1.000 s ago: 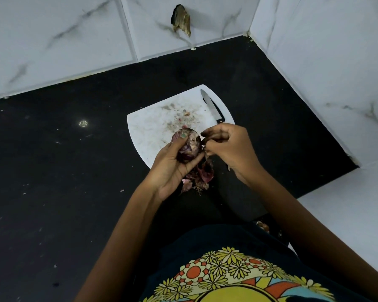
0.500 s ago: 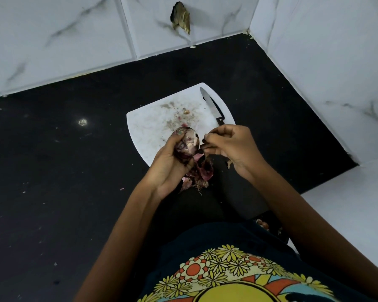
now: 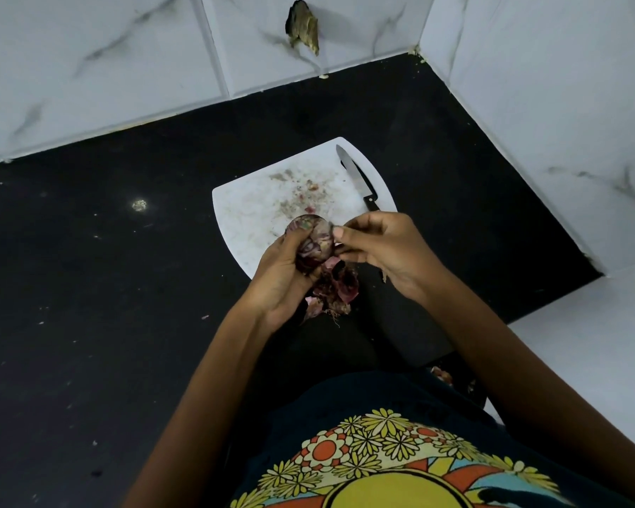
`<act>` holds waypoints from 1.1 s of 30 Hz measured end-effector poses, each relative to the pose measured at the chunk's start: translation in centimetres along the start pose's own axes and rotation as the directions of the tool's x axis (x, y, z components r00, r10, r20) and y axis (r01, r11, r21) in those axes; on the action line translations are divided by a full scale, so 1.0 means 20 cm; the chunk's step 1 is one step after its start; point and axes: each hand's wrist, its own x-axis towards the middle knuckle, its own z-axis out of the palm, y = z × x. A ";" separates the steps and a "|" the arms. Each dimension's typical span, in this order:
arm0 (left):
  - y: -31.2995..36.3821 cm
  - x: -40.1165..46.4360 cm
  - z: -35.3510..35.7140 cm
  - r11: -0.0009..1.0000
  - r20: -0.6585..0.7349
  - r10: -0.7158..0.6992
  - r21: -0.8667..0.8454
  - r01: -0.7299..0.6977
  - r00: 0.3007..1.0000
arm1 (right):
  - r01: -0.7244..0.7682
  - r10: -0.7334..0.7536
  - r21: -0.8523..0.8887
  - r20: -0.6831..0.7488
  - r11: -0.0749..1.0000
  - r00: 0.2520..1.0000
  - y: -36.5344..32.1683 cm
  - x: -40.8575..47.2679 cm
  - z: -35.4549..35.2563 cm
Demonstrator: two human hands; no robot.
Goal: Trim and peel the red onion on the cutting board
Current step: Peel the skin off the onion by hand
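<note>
The red onion (image 3: 314,239) is being held just above the near edge of the white cutting board (image 3: 250,210), its lower half hidden by the curled fingers of the left hand (image 3: 285,275), which is grasping it. The visible surface is looking mottled purple and pale, partly stripped; finer detail is hard to make out. The right hand (image 3: 382,251) is pinching a flap of skin at the onion's right side. Loose peelings (image 3: 336,289) are lying beneath both hands. A black-handled knife (image 3: 356,177) is resting on the board's far right, its handle end partly cut off by the right hand. The board is sitting on a black table (image 3: 88,269).
</note>
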 end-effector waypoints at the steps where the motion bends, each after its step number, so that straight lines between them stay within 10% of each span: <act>1: 0.00 0.00 0.00 0.999 0.019 -0.004 -0.034 0.005 1.000 | -0.039 0.039 0.100 0.003 0.994 0.999 0.00 0.01 -0.01; 6: 0.03 0.00 -0.01 0.987 0.046 -0.021 -0.159 0.028 0.999 | -0.140 0.156 0.173 -0.081 0.975 0.984 0.10 0.05 -0.05; 13: 0.00 0.01 -0.01 0.987 -0.033 -0.045 -0.154 0.039 0.998 | 0.003 -0.059 -0.345 -0.151 0.939 0.987 0.15 0.07 -0.04; 33: -0.01 0.03 0.01 0.986 -0.022 0.008 -0.165 -0.011 1.000 | 0.085 -0.105 -0.141 -0.146 0.986 0.984 0.02 0.01 0.06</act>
